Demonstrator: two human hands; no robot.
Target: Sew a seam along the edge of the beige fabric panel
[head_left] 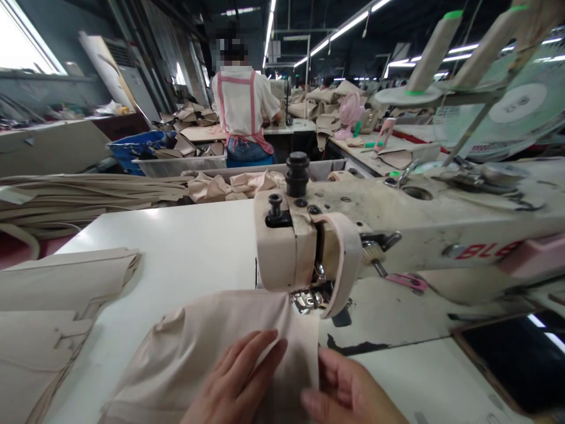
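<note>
A beige fabric piece lies in front of me, its far edge at the metal presser foot of a sewing machine. My left hand rests on top of it with fingers stretched out. At the fabric's right edge, my right hand has its thumb above and its fingers around the border, gripping it. A curved beige guard hangs beside the needle area, which it partly hides.
Folded beige pieces are stacked on the left of the white table. Pink snips lie under the machine arm; a dark-screened device is at right. Thread cones stand above. A person sits ahead, facing away.
</note>
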